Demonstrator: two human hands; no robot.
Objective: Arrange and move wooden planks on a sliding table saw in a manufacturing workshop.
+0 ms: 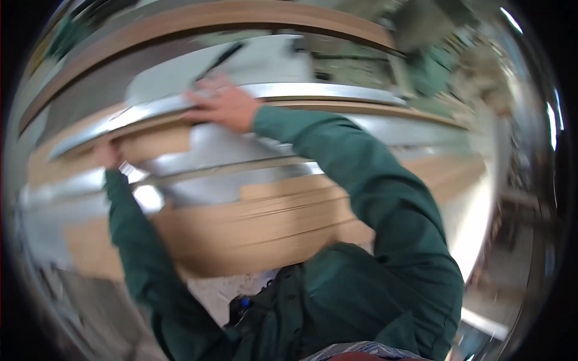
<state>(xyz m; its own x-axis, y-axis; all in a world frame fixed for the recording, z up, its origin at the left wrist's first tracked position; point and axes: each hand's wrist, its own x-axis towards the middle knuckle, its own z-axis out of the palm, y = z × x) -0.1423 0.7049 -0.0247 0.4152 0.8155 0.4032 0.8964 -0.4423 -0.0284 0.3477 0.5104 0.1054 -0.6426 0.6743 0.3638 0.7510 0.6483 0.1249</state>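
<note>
Our right hand (221, 107) is lying flat with fingers (208, 90) spread apart, palm pressing down on the far upper edge of the metal sheet (241, 147), not clamped round anything. Our left hand (108, 153) is reaching to the sheet's left end; its fingers are curling at the edge there, but motion blur is hiding them, so we cannot tell whether they are gripping or just touching. The sheet itself is lying under and between both hands, shiny and curved by the lens, running left to right across the counter (433, 174), with brown cardboard-like boards (271, 222) layered below it toward us. Both green sleeves (373, 198) are stretching forward over the stack. Judging progress: the sheet is looking seated on the pile but not released, with both hands on its far and left edges, so we are reading this as mid-handling, positioning not finished. Behind the hands a pale grey panel (265, 60) and a long brown board edge (241, 15) are showing; beyond that everything is too blurred to call.
</note>
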